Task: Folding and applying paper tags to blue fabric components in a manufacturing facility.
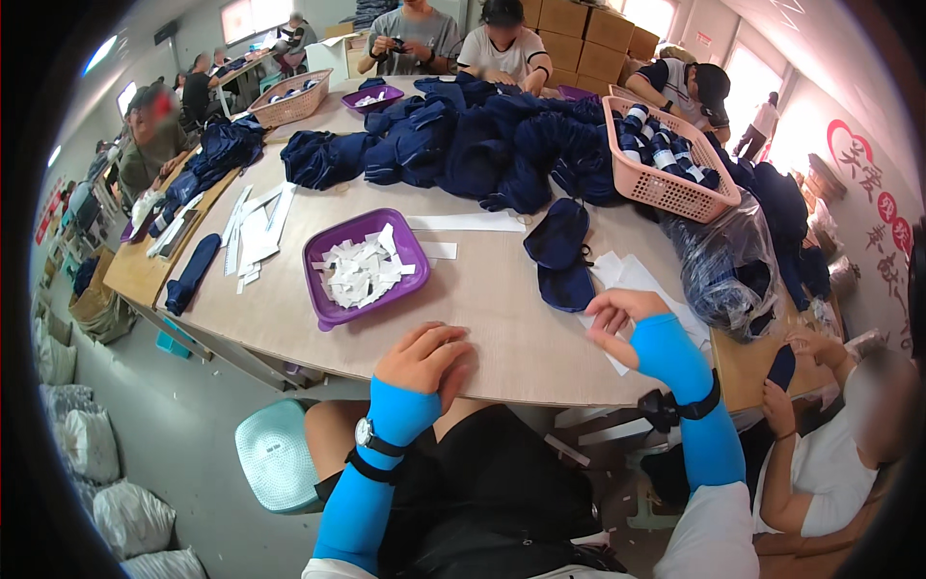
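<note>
My left hand hovers at the table's near edge, fingers loosely bent and nothing visible in it. My right hand is raised over the right side of the table, its thumb apart from the curved fingers, with no object showing between them. Just beyond it lie two navy fabric pieces with rounded ends, one partly below the other. White paper sheets are spread beside and under that hand. A purple plastic basket full of small white paper strips stands beyond my left hand.
Navy fabric goods heap across the far table. A pink basket of rolled navy bundles stands right, above a clear plastic bag. White paper pieces and a navy sock-shaped piece lie left. Co-workers sit around; one person's hand works close right.
</note>
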`<act>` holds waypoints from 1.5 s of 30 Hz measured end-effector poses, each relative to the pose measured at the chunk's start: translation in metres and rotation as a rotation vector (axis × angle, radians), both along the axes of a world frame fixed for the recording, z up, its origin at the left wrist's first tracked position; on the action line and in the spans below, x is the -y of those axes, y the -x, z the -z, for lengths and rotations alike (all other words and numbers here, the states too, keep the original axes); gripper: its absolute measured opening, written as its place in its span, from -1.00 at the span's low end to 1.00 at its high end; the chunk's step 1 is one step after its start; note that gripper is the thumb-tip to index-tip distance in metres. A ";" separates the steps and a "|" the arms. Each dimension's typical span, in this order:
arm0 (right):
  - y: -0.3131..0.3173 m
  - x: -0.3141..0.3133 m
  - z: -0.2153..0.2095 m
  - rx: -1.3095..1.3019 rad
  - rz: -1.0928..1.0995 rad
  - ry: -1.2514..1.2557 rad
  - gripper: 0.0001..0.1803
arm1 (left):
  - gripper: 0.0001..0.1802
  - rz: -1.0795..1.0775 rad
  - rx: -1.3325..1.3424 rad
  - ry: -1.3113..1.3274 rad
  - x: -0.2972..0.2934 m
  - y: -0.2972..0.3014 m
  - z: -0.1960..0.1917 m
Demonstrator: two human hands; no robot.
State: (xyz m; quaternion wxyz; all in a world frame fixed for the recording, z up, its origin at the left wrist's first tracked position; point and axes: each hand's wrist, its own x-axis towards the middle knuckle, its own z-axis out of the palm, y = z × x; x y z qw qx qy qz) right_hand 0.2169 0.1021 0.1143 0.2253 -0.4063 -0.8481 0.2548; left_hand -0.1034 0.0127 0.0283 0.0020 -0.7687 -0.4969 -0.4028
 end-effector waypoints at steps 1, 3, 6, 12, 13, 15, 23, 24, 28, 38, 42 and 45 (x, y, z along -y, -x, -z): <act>0.001 0.000 -0.003 -0.131 -0.040 0.270 -0.69 | -0.67 -0.014 -0.008 -0.002 0.000 -0.001 -0.001; 0.004 -0.010 -0.001 -0.164 0.006 0.289 -0.70 | -0.67 -0.030 -0.021 -0.003 0.000 -0.001 -0.002; 0.024 -0.023 -0.015 -0.210 -0.021 0.255 -0.71 | -0.64 -0.042 -0.028 -0.003 -0.001 -0.003 0.000; 0.093 -0.119 -0.025 -0.109 -0.055 -0.244 -0.62 | -0.63 -0.063 -0.024 -0.021 0.000 -0.002 -0.001; 0.104 -0.143 -0.024 -0.013 0.004 -0.354 -0.58 | -0.63 -0.063 -0.016 -0.029 -0.001 -0.004 -0.002; 0.129 -0.185 -0.010 0.086 0.052 -0.468 -0.55 | -0.63 -0.067 -0.007 -0.017 -0.001 -0.006 0.000; 0.194 -0.252 0.055 0.314 0.186 -0.589 -0.36 | -0.58 -0.052 -0.013 -0.012 0.003 0.003 0.005; 0.198 -0.251 0.059 0.323 0.222 -0.555 -0.37 | -0.58 -0.064 -0.004 -0.015 0.003 0.003 0.006; 0.192 -0.257 0.056 0.269 0.227 -0.540 -0.56 | -0.58 -0.060 0.016 0.000 0.006 0.005 0.008; 0.171 -0.258 0.033 0.223 0.096 -0.518 -0.72 | -0.64 -0.042 0.066 -0.027 0.003 0.007 0.013; 0.166 -0.264 0.033 0.140 0.071 -0.575 -0.76 | -0.66 -0.039 0.077 -0.035 0.003 0.007 0.015; 0.164 -0.266 0.034 0.106 0.100 -0.633 -0.80 | -0.68 -0.043 0.076 -0.038 0.005 0.007 0.016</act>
